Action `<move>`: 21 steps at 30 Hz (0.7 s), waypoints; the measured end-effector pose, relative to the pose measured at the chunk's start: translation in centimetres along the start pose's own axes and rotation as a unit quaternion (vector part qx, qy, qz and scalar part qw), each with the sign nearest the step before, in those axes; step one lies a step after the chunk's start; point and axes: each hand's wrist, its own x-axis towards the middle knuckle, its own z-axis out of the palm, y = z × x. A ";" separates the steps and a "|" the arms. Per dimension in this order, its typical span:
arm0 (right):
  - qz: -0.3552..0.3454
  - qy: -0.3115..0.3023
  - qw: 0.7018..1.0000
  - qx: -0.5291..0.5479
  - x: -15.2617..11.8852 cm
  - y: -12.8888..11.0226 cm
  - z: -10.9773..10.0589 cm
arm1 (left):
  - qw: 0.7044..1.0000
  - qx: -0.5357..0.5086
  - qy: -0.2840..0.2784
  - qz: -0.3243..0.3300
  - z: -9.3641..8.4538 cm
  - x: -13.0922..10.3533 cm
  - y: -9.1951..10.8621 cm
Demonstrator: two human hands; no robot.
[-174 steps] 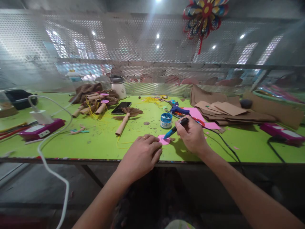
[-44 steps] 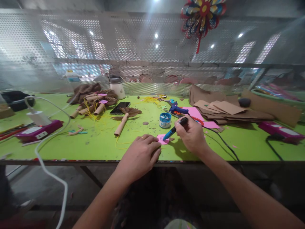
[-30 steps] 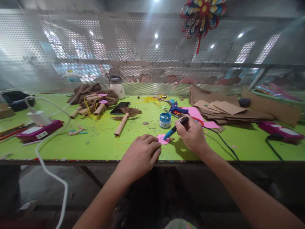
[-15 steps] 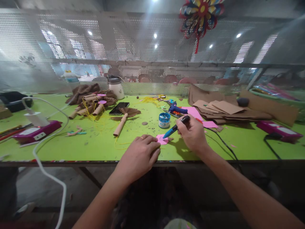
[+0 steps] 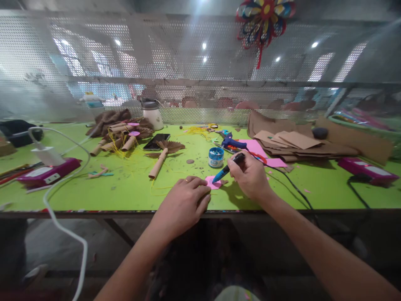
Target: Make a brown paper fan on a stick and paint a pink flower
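A small pink paper piece [image 5: 214, 182] with cut corners and blue pen marks lies on the green table. My left hand [image 5: 184, 198] rests at its left edge, palm down. Its fingers lie loosely bent with the fingertips on the paper, and the thumb sits apart, lower down. In my right hand [image 5: 250, 175] is a blue marker [image 5: 222, 173] with a black rear end, held between thumb and fingers. The marker slants down to the left with its tip at the paper's marks. Just behind the paper stands an open blue-rimmed jar [image 5: 216, 158].
A brown paper figure [image 5: 159, 163], phone [image 5: 156, 142] and paper rolls [image 5: 128, 143] lie to the left. Behind my right hand are a blue glue gun [image 5: 233, 143], pink sheets [image 5: 255, 148] and brown paper [image 5: 300, 148]. Purple power strips [image 5: 52, 173] flank both sides, trailing cables.
My right hand has shifted slightly left, and the marker tip has moved a little left across the pink paper. The left hand stays in place.
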 end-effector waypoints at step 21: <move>0.011 0.024 1.000 0.004 0.1 0.0 -0.1 | 1.000 -0.001 0.007 0.004 0.0 0.0 0.0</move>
